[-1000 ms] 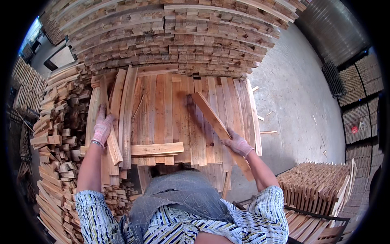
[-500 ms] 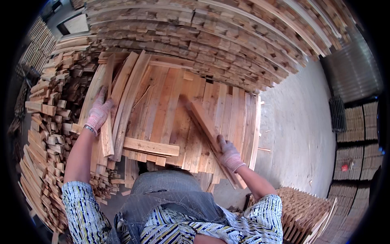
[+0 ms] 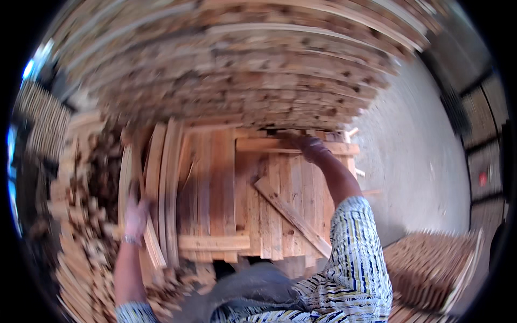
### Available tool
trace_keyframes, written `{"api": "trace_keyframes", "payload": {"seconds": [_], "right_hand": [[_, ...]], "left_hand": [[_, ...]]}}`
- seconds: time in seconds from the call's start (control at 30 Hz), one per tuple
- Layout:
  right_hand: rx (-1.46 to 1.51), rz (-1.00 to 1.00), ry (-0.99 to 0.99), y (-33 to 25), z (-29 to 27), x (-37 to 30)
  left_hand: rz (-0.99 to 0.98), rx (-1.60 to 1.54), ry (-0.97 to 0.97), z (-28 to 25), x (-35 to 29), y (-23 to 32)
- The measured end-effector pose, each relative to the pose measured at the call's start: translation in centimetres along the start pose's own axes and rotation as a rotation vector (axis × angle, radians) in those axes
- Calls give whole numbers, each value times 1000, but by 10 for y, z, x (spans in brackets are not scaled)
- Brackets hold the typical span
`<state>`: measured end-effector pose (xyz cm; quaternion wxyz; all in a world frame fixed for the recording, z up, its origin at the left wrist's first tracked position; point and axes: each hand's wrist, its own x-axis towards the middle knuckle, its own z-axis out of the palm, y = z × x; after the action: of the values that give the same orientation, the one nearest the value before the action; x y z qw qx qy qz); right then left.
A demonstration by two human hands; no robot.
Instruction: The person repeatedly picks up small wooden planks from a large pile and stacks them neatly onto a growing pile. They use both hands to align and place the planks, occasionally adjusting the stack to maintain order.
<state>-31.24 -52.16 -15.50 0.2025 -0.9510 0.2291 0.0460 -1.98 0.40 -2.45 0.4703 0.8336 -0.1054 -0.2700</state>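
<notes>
Left hand (image 3: 138,215) at one slanting board (image 3: 155,250), right hand (image 3: 309,147) at one far crosswise board (image 3: 263,145); blur leaves their closure indeterminable. One diagonal board (image 3: 292,216) and one near crosswise board (image 3: 212,243) lie on planks (image 3: 207,207); a stack (image 3: 242,75) blocks the far side.

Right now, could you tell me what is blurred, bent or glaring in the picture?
Head view: streaky blur over the stacked boards at the top and the right hand; head view: left hand soft too, while the diagonal board looks clearer; head view: stack rows curved by the fisheye, corners black; head view: blue-white glare at the upper left rim.
</notes>
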Motion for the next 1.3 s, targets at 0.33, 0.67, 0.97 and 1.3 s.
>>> {"api": "trace_keyframes", "payload": {"seconds": [0.33,0.67,0.97,1.3], "right_hand": [[229,222,-6,26,11,26],[111,116,279,-88,24,-105],[-151,433,50,-140,115,-259],[1196,340,235,-249,4,-253]], "left_hand": [[122,173,106,-29,59,-63],[68,73,80,5,21,-11],[275,403,99,-1,16,-10],[580,-158,-72,-5,-42,18]]}}
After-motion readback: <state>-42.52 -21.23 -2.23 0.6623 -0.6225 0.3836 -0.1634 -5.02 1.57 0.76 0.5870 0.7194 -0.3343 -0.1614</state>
